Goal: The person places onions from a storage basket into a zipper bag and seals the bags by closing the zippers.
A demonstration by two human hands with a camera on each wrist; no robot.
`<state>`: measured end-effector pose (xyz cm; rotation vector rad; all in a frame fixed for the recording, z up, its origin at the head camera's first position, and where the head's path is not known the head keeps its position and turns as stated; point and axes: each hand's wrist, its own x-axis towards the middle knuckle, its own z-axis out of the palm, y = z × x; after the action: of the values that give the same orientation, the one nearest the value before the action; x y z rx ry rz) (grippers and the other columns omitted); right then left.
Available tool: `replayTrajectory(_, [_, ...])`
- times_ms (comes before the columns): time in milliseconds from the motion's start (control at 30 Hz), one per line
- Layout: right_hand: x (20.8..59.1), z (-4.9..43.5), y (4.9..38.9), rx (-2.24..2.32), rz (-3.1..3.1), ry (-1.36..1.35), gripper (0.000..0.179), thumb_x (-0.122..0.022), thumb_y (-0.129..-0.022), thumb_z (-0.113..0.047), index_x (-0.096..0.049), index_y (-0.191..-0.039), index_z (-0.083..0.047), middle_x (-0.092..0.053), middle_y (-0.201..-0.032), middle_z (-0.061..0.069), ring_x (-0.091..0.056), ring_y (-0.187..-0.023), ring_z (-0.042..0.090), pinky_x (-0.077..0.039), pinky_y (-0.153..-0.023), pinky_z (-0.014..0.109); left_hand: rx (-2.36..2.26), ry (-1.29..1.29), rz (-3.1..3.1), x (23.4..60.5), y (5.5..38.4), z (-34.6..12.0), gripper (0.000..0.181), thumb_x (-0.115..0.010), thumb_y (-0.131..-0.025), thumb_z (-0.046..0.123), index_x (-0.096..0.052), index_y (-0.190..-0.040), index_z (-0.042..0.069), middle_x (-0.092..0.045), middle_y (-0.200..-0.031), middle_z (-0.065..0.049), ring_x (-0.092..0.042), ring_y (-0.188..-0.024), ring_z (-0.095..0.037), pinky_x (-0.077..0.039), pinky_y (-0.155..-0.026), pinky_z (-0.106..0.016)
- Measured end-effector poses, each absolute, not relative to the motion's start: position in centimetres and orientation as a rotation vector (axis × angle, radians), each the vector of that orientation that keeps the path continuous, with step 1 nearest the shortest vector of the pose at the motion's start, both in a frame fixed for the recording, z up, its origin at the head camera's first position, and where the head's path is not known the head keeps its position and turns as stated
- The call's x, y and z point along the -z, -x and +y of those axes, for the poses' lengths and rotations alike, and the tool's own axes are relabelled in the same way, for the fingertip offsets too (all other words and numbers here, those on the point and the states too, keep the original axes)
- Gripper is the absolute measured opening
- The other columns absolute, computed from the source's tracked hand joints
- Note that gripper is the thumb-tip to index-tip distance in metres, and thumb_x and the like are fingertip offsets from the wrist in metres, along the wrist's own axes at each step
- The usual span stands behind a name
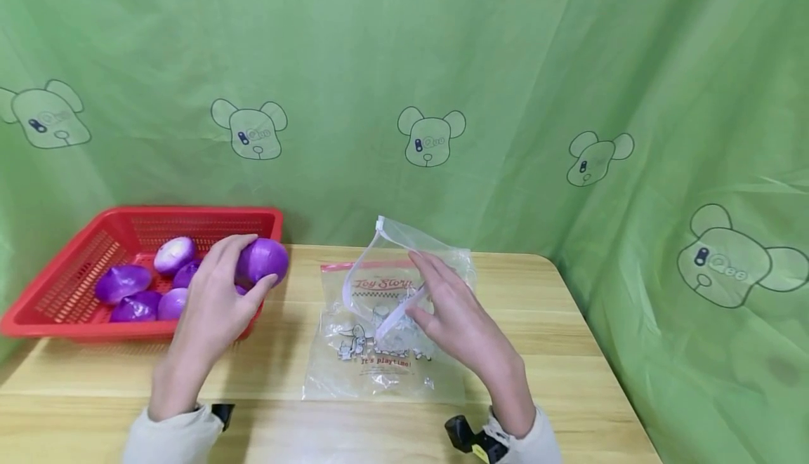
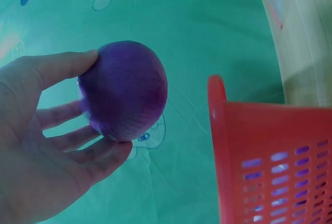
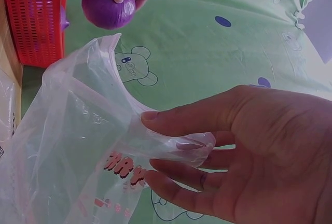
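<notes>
My left hand (image 1: 218, 292) grips a purple onion (image 1: 264, 262) over the right edge of a red plastic basket (image 1: 44, 288). In the left wrist view the thumb and fingertips lie around the onion (image 2: 127, 92). My right hand (image 1: 464, 320) pinches the rim of a clear zip bag (image 3: 72, 125) between thumb and fingers. That bag stands raised, and its white-edged mouth gapes open toward the left. Beneath it, another clear bag (image 1: 329, 373) with a red zip strip and "Toy Story" print lies flat on the table.
Several more purple onions (image 1: 123, 283) lie in the basket, which stands at the table's left side. The wooden table (image 1: 537, 352) ends at the right beside a green curtain (image 1: 505, 50), which also hangs behind it.
</notes>
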<state>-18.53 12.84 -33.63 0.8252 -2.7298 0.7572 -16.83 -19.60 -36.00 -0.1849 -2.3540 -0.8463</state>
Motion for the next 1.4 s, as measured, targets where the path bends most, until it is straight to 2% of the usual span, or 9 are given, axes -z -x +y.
replayTrajectory(633, [33.3,12.7,17.7,-0.751,-2.697,-0.864,0.081,-0.08,-0.083,-0.011,-0.036,-0.151,-0.001,-0.037,-0.156,0.017,-0.036,-0.143,0.033,-0.032,-0.114,0.048,0.825,0.347,-2.313,35.2,15.7,-16.0,0.06,-0.084,-0.08,0.017,-0.057,-0.132,0.004,-0.057,-0.133,-0.017,-0.054,-0.122,-0.035,-0.05,-0.096,-0.056])
replayTrajectory(967, [33.0,12.1,17.1,-0.722,-2.687,-0.886,0.081,-0.079,-0.084,-0.011,-0.035,-0.152,-0.003,-0.036,-0.156,0.014,-0.038,-0.142,0.029,-0.034,-0.113,0.042,0.873,0.476,-2.272,35.1,15.1,-13.4,0.063,-0.084,-0.081,0.023,-0.055,-0.134,0.004,-0.059,-0.132,-0.015,-0.055,-0.124,-0.03,-0.05,-0.098,-0.051])
replayTrajectory(1133, [33.0,11.7,16.7,-0.716,-2.681,-0.907,0.082,-0.079,-0.084,-0.012,-0.035,-0.153,-0.005,-0.036,-0.156,0.014,-0.038,-0.142,0.029,-0.036,-0.111,0.041,0.878,0.54,-2.281,35.7,15.1,-12.0,0.061,-0.083,-0.082,0.024,-0.056,-0.134,0.006,-0.059,-0.133,-0.011,-0.055,-0.123,-0.027,-0.051,-0.098,-0.047])
replayTrajectory(1400, [33.2,11.2,16.8,-0.733,-2.655,-0.942,0.082,-0.08,-0.083,-0.011,-0.036,-0.153,-0.004,-0.039,-0.155,0.016,-0.041,-0.14,0.028,-0.041,-0.109,0.04,0.86,0.622,-2.311,37.5,16.1,-10.3,0.061,-0.082,-0.083,0.024,-0.056,-0.136,0.008,-0.053,-0.14,-0.012,-0.052,-0.126,-0.027,-0.052,-0.098,-0.045])
